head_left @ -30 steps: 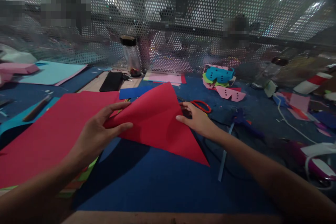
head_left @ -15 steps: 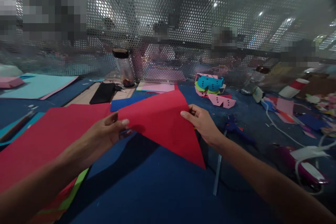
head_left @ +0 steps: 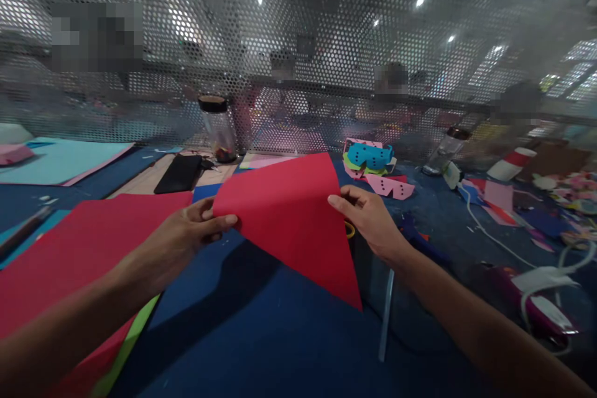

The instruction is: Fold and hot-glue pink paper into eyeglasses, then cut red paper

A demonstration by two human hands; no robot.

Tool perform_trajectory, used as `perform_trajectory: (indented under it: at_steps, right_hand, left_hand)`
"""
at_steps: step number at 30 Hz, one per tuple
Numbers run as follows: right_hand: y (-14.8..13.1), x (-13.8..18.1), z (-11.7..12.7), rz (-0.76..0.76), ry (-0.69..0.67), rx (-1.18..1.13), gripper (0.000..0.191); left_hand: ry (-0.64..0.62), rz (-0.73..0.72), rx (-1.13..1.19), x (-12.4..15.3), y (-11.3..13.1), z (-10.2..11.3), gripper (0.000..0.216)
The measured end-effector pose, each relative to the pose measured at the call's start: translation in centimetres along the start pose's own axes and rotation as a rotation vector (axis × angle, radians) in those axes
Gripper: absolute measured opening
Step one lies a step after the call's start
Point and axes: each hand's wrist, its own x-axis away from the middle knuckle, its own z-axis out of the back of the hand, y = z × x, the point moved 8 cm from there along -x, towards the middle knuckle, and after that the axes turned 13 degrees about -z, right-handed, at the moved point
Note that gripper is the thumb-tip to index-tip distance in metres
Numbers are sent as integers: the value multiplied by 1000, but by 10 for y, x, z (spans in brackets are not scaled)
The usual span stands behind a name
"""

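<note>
Between my two hands a sheet of red paper point(head_left: 289, 217) is held up over the blue table, its upper part curved over and one corner pointing down toward me. My left hand point(head_left: 200, 224) pinches its left edge, thumb on the near side. At the right edge, my right hand point(head_left: 368, 214) grips it the same way, with the fingers partly hidden behind the sheet. Below my right hand lies a clear strip, perhaps a ruler point(head_left: 386, 317). A yellow ring point(head_left: 349, 230) shows just behind the sheet's right edge.
Larger red sheets point(head_left: 93, 249) lie on the left under my forearm. A black phone point(head_left: 180, 174) and a glass bottle point(head_left: 218, 130) stand behind. Cut paper shapes with holes point(head_left: 370, 155) sit at the back. A purple glue gun point(head_left: 536, 305) with a white cord lies right, near paper scraps point(head_left: 499, 196).
The red sheet's upper part curves over a little more, and both hands have shifted slightly right with it. The view has tilted slightly; both hands keep their hold.
</note>
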Motion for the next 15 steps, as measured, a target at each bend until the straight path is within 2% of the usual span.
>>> perform_trajectory:
  at_steps: [4, 8, 11, 12, 15]
  right_hand:
    - [-24, 7, 14, 104, 89, 137, 30]
    - [-54, 14, 26, 170, 153, 150, 27]
    - [-78, 21, 34, 273, 208, 137, 22]
    - [-84, 25, 37, 305, 229, 141, 20]
    - [-89, 35, 35, 346, 244, 213, 15]
  left_hand:
    - [-46, -76, 4, -4, 25, -2, 25]
    - [24, -319, 14, -7, 80, -4, 24]
    - [99, -435, -81, -1, 116, -5, 24]
    - [107, -476, -106, 4, 126, -6, 29]
    - [140, -568, -221, 20, 142, -4, 21]
